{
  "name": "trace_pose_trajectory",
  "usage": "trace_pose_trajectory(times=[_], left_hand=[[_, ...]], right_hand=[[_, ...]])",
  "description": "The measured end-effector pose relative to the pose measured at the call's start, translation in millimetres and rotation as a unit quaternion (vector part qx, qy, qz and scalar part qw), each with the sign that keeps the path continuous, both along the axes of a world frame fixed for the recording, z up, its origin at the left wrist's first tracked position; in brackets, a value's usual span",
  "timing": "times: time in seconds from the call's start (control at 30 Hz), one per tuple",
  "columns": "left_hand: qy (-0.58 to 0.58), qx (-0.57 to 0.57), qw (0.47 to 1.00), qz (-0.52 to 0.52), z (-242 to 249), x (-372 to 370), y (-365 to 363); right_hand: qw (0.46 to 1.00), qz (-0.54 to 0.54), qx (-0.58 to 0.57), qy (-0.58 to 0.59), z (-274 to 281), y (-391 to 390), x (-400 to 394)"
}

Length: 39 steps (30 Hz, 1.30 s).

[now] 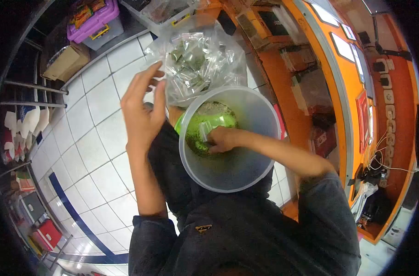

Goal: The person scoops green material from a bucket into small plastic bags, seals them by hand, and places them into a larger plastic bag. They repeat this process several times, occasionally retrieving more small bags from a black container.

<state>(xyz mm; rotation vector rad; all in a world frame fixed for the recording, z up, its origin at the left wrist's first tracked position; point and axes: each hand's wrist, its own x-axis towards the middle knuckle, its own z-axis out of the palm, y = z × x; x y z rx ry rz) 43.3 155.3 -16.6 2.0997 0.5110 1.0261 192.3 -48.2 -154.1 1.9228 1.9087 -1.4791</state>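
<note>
A translucent plastic bucket (246, 172) stands between my legs, with dark green, crumbly material (195, 141) at its bottom. My right hand (224, 139) reaches inside, its fingers closed on a small clear zip bag (204, 130). Beside that hand lies a bright green smooth thing (225, 120) whose kind I cannot make out. Left of the bucket my left hand (144, 103) is raised with fingers apart, holding nothing. It is near a large clear plastic bag (232, 57), which contains several small packets (191, 60) with green contents.
White floor tiles (96, 138) spread out on the left. A purple-lidded box (94, 23) and a cardboard box (67, 62) stand at the upper left, above a metal rack (34, 94). An orange counter (283, 69) with shelves runs along the right.
</note>
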Motion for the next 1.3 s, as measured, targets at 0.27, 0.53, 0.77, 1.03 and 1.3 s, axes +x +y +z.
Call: trace_pose_trajectory(times=[0.27,0.53,0.77,1.03,1.3], left_hand=[[-0.027,-0.098,0.993,0.067,-15,-72,-1],[-0.026,-0.148,0.988,0.040,-16,-71,-20],[-0.036,-0.172,0.985,0.005,-9,-54,-46],[-0.005,-0.082,0.997,0.001,-1,-60,-74],[0.062,0.055,0.996,-0.036,-4,-44,-123]], right_hand=[[0.978,-0.079,0.107,-0.159,-25,36,2],[0.964,-0.018,0.055,-0.259,-40,43,11],[0.957,0.029,0.145,-0.250,-33,34,12],[0.960,-0.035,0.128,-0.247,-11,36,19],[0.934,-0.136,0.310,-0.114,105,10,20]])
